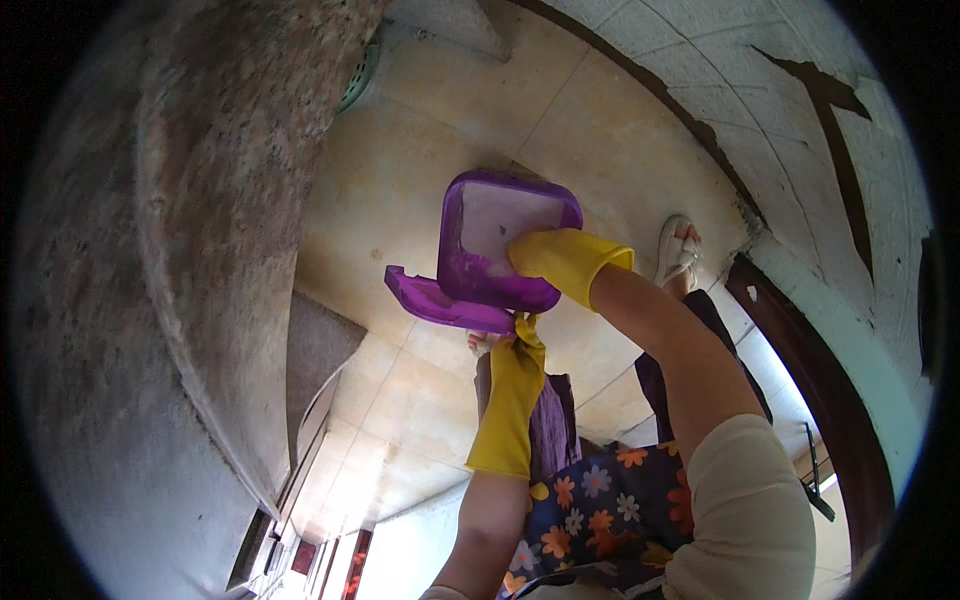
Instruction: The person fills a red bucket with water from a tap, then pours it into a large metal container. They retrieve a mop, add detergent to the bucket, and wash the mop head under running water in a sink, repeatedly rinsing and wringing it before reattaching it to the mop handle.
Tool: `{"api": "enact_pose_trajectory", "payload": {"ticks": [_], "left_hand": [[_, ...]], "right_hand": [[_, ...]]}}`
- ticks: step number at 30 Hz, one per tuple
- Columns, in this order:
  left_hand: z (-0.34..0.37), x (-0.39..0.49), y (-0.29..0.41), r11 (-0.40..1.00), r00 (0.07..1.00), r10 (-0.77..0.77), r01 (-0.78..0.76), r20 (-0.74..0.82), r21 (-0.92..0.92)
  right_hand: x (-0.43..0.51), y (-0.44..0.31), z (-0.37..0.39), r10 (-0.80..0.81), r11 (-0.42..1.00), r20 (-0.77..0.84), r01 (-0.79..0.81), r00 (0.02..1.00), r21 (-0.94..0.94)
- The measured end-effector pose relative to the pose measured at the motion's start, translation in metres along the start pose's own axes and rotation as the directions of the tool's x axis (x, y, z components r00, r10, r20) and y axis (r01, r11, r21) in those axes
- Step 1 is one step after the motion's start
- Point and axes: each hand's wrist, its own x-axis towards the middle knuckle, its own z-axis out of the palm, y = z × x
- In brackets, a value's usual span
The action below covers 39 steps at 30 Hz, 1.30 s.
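A purple plastic tub (450, 247) with rounded corners hangs or stands over the tiled floor before me; its height cannot be judged. Inside lies a pale, whitish material (499, 214), powder or liquid, with a small dark spot on it. My right hand (544, 256), in a yellow rubber glove, reaches into the tub, and its fingertips are hidden in the contents. A purple lid (442, 301) sticks out to the left below the tub's near edge. My left hand (527, 349), also gloved in yellow, grips where lid and tub meet.
Beige floor tiles (405, 172) spread around the tub. On the left rises a rough, stained wall (225, 187). A green perforated basket (360, 79) peeks out behind it. At right are a cracked pale wall (750, 112) and a dark door frame (817, 360). My sandalled foot (679, 251) stands nearby.
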Motion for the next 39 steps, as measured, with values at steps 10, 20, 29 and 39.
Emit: {"api": "enact_pose_trajectory", "payload": {"ticks": [10, 20, 29, 39], "left_hand": [[-0.013, -0.048, 0.005, 0.988, 0.993, -0.102, 0.108, -0.062, 0.107], [0.007, -0.164, 0.028, 0.936, 0.998, -0.06, 0.062, -0.017, 0.348], [-0.062, -0.244, 0.059, 0.742, 0.931, 0.343, -0.189, -0.122, 0.643], [-0.088, -0.323, 0.057, 0.687, 0.921, 0.39, -0.307, 0.023, 0.659]], "right_hand": [[-0.079, 0.004, -0.046, -0.218, 0.719, 0.069, 0.113, 0.974, 0.686], [-0.246, -0.011, -0.082, -0.135, 0.488, -0.053, 0.113, 0.989, 0.865], [-0.547, -0.191, -0.224, -0.09, 0.465, -0.289, 0.296, 0.953, 0.834], [-0.422, -0.42, -0.414, -0.431, 0.888, -0.86, -0.041, 0.272, -0.458]]}}
